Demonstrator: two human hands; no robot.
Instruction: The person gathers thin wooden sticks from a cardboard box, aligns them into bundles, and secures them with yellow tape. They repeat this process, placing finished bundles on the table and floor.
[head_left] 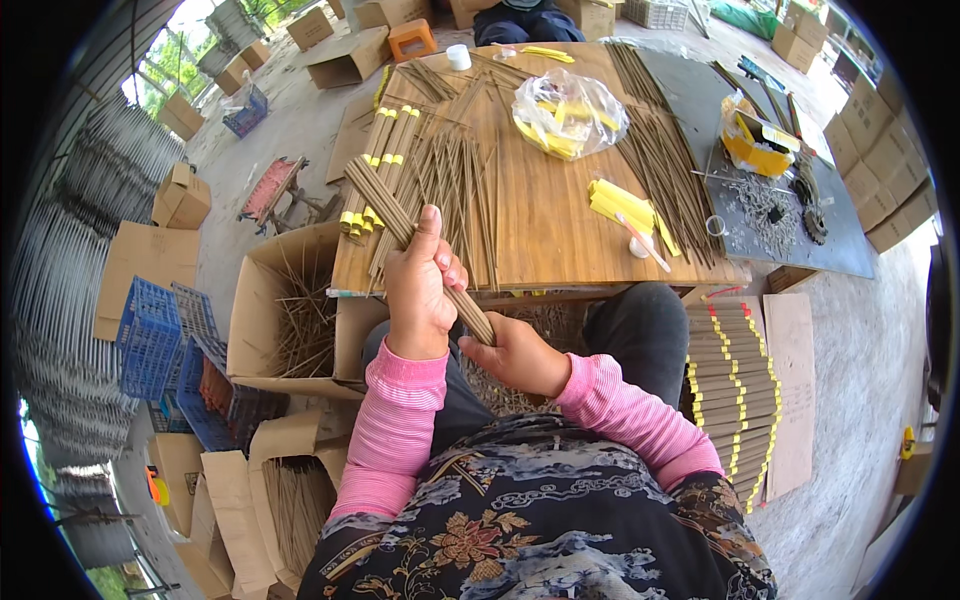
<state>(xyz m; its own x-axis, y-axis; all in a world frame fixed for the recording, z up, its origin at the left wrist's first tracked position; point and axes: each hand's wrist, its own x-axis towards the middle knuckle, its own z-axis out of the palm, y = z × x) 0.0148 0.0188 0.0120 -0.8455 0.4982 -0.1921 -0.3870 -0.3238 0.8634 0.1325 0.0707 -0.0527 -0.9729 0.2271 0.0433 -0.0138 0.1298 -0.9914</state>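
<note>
Both hands are closed on one bundle of thin brown sticks point(415, 235), held slantwise over the person's lap at the near edge of the counter point(560, 225). Left hand point(420, 285) wraps the bundle's middle with fingers curled tight and thumb raised; right hand point(515, 350) grips the lower end, palm cupped under it. The upper end of the bundle reaches out over the counter edge.

Judgement: the bundle looks to be in the course of being squared up. To do this well, the left grip should stay firm at mid-length while the right hand levels the butt ends, so no stick slides out.

Counter condition: wooden top, spread with loose sticks point(455, 175), several bundles banded in yellow point(375, 165), a clear plastic bag of yellow strips point(568, 112) and a loose heap of yellow strips point(622, 205). A dark mat point(830, 240) lies at the right side.

Room: concrete floor; an open cardboard box point(290, 310) with sticks stands at the left, blue plastic crates point(160, 335) beyond it. Finished banded bundles point(735, 385) are stacked at the right. What lies in the lap under the hands is not clear, possibly more sticks.
</note>
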